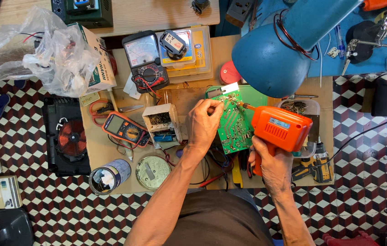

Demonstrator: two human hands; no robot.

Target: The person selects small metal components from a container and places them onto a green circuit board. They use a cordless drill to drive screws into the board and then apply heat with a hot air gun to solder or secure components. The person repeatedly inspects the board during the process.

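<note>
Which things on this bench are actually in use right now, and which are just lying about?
In use: left hand on the green circuit board; right hand gripping the orange pistol-shaped soldering gun.

Lying about: orange digital multimeter, black analogue meter, open metal can, red-handled scissors, crumpled clear plastic bag.

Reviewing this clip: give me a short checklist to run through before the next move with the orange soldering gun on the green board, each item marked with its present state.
1. Right hand has a full grip on the orange soldering gun: ok.
2. Gun tip is over the green circuit board, near its upper edge: ok.
3. Left hand steadies the board at its left edge: ok.
4. Left fingers are well apart from the tip: not ok, they are close.
5. Tip touches a joint: cannot tell.
6. Blue lamp leaves the board in view: ok.
</note>
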